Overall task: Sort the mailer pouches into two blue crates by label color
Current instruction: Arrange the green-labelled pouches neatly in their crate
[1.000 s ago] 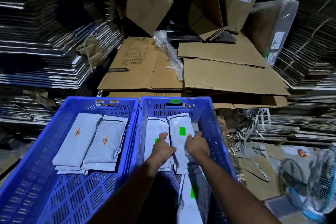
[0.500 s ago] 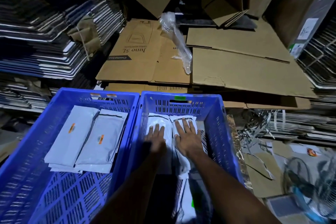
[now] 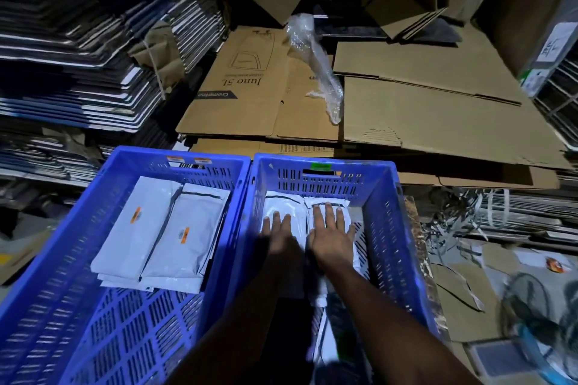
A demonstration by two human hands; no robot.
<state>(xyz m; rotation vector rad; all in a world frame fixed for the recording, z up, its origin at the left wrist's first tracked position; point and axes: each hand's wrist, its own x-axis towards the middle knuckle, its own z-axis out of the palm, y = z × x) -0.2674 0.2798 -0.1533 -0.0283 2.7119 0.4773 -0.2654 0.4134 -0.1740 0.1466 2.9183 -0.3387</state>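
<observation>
White pouches [image 3: 283, 209] under both flat, spread grips, left [image 3: 278, 236] and right [image 3: 331, 236], could be slid askew if pressed unevenly.

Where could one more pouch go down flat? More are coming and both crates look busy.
The left crate has bare mesh floor between its orange-labelled pouches and its near wall. The right crate is crowded: left hand and right hand press flat on its pouches, leaving a narrow strip along the right wall.
</observation>
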